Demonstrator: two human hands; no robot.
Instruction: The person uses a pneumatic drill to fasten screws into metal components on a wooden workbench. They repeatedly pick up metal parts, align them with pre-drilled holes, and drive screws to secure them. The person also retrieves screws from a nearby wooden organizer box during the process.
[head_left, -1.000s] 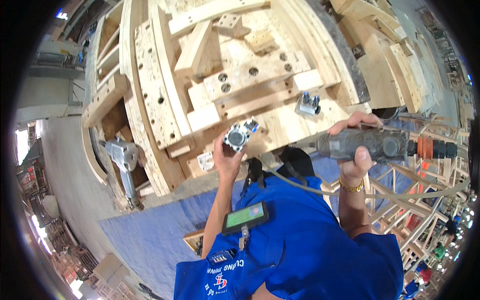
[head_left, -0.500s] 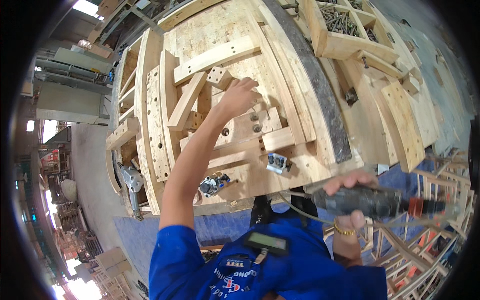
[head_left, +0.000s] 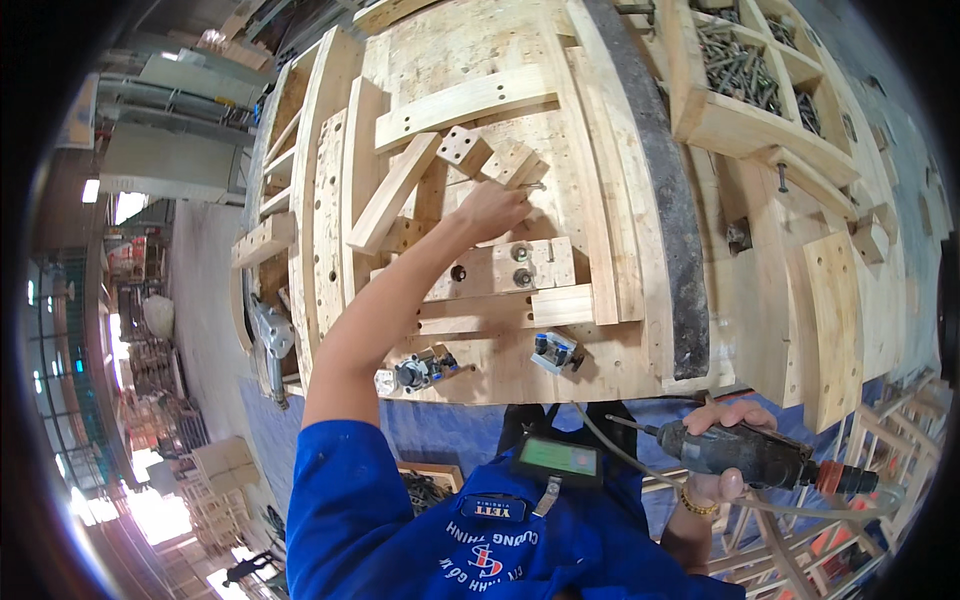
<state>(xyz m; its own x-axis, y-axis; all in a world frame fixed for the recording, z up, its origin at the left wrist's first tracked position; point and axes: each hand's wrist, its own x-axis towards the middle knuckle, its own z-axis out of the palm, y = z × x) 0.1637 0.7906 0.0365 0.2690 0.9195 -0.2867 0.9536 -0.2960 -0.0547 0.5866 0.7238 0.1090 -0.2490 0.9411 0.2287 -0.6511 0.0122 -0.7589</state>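
Right hand gripping dark grey cylindrical power tool with orange-red ring

Tool sits just off the near edge of the pale wooden desk, bit pointing left. Left hand over desk, fingers curled, beside pale wooden block; can't tell if holding anything. Silver metal fitting with blue parts near edge.
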